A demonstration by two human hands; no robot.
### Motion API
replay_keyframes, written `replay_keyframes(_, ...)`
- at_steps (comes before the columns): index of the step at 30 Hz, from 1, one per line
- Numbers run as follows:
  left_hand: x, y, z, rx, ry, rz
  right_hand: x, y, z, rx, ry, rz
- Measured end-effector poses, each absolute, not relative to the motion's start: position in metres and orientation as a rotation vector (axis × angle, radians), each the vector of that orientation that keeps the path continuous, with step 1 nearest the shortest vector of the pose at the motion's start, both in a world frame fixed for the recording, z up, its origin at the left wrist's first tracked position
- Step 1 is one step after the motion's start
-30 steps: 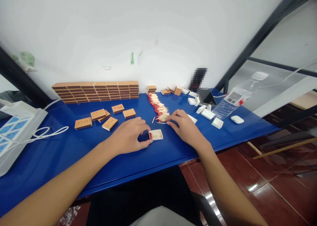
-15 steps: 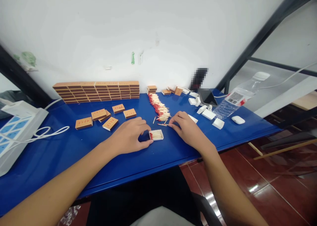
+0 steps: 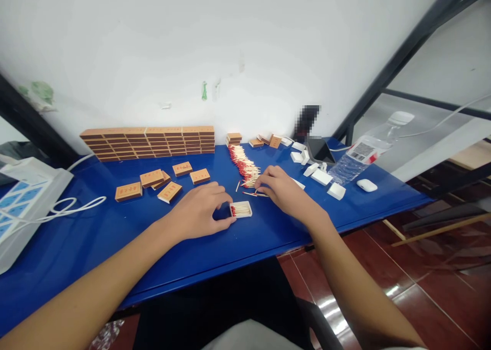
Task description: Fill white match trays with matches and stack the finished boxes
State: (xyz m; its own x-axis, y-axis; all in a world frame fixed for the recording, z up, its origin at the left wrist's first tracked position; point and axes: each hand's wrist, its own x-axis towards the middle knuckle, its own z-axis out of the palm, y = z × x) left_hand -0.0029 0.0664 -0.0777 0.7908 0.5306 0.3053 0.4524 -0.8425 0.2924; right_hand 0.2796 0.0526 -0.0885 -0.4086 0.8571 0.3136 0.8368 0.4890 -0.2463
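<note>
A small white matchbox tray (image 3: 241, 210), part-filled with matches, lies flat on the blue table. My left hand (image 3: 203, 209) grips its left end between thumb and fingers. The red match heads inside point left. Just beyond the tray, my right hand (image 3: 278, 189) has thumb and forefinger pinched at the near end of a long heap of red-headed matches (image 3: 245, 166). A match seems to be in the pinch, though the fingers hide most of it. One loose match (image 3: 250, 193) rests below those fingertips, and another (image 3: 238, 186) lies to their left.
Stacked matchboxes (image 3: 149, 144) form a row along the wall. Several loose matchboxes (image 3: 151, 178) lie left of my left hand. White empty trays (image 3: 321, 177), a phone (image 3: 320, 150), a plastic bottle (image 3: 358, 150) and a white earbud case (image 3: 367, 185) are at right; a power strip (image 3: 28, 202) at far left.
My right hand has moved slightly left and away from me, to the near end of the match heap. My left hand stays on the tray.
</note>
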Motion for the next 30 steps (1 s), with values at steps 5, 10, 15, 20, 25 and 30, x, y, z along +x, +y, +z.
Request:
replay_keyframes(5,-0.003,0.066,-0.078,2.778,0.765,0.560,0.283,0.055,-0.092,-1.453,-2.364,0.046)
replay_keyframes(10,-0.003,0.065,-0.079,2.775,0.755,0.564,0.279,0.051,-0.091,-1.466,-2.330,0.028)
replay_keyframes(15,-0.002,0.066,-0.078,2.765,0.765,0.563,0.272,0.050,-0.088,-1.514,-2.341,0.022)
replay_keyframes(20,-0.003,0.066,-0.079,2.775,0.758,0.566,0.269,0.051,-0.088,-1.557,-2.361,0.006)
replay_keyframes(25,-0.002,0.065,-0.079,2.773,0.772,0.561,0.269,0.052,-0.086,-1.554,-2.369,0.038)
replay_keyframes(30,-0.002,0.066,-0.080,2.781,0.764,0.580,0.275,0.049,-0.084,-1.569,-2.376,0.059)
